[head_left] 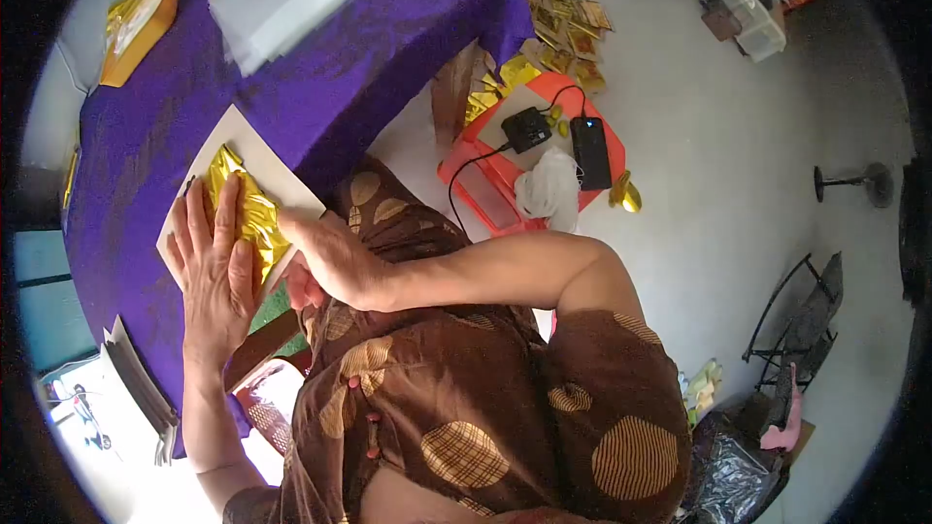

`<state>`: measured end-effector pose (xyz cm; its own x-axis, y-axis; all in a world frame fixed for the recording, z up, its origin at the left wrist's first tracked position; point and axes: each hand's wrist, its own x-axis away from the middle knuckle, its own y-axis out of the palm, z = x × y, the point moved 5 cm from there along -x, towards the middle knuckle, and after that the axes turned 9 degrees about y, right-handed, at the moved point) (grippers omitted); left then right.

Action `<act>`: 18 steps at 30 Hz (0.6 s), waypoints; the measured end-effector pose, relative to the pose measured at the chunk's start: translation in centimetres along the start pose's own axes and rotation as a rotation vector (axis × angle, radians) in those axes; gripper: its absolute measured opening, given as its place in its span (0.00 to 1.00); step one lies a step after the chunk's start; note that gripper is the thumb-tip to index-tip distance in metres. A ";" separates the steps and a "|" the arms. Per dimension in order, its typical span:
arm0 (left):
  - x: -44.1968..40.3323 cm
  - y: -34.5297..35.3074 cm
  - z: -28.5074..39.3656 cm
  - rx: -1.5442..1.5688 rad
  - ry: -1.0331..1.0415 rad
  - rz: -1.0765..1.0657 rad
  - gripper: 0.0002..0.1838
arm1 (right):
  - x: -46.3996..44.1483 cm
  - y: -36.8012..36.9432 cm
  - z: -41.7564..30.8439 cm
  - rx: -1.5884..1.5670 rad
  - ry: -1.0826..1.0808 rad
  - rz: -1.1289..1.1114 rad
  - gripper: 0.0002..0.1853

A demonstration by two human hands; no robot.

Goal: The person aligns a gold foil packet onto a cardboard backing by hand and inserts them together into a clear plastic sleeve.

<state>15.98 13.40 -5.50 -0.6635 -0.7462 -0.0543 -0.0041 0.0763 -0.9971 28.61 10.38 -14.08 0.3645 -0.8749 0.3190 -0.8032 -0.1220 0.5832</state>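
Your desk cloth: solid purple. Sheet near its edge: shiny gold. Board under it: beige. Your garment: brown, tan dots, some striped, some checked. Stool: red.

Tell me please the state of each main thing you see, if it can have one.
Left hand: open, pressing flat on the foil
Right hand: gripping the board's edge
Gold foil: creased, lying on the board
Board: flat
Purple cloth: spread, hanging over the table edge
Black device: blue light on
Black box: cable plugged in
Fan: upright; cannot tell if running
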 end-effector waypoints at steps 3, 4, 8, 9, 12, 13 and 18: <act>0.1 0.1 -0.1 0.000 -0.037 -0.003 0.30 | -0.5 -0.1 0.3 0.013 -0.084 0.018 0.26; 0.0 0.0 0.0 -0.003 -0.044 -0.015 0.30 | -0.1 0.1 0.2 -0.071 -0.051 0.035 0.24; 0.1 0.2 -0.1 0.034 -0.116 -0.055 0.32 | 0.0 -0.1 1.7 0.095 -0.020 -0.215 0.29; 0.1 0.2 0.0 0.059 -0.101 -0.040 0.32 | 0.1 0.2 1.9 0.156 0.007 -0.254 0.30; 0.6 1.3 -0.5 -0.023 -0.075 0.059 0.30 | -0.3 1.4 2.1 0.056 0.059 -0.237 0.27; 0.5 1.0 -0.5 -0.023 -0.063 0.074 0.30 | -0.6 1.8 2.2 -0.027 0.114 -0.215 0.26; 0.7 1.0 -0.3 0.006 -0.060 0.088 0.28 | -0.2 2.5 1.5 0.063 0.024 -0.174 0.25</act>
<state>15.29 13.20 -6.47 -0.6152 -0.7750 -0.1450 0.0568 0.1398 -0.9885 25.83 9.59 -13.80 0.5112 -0.8267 0.2351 -0.7546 -0.3007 0.5832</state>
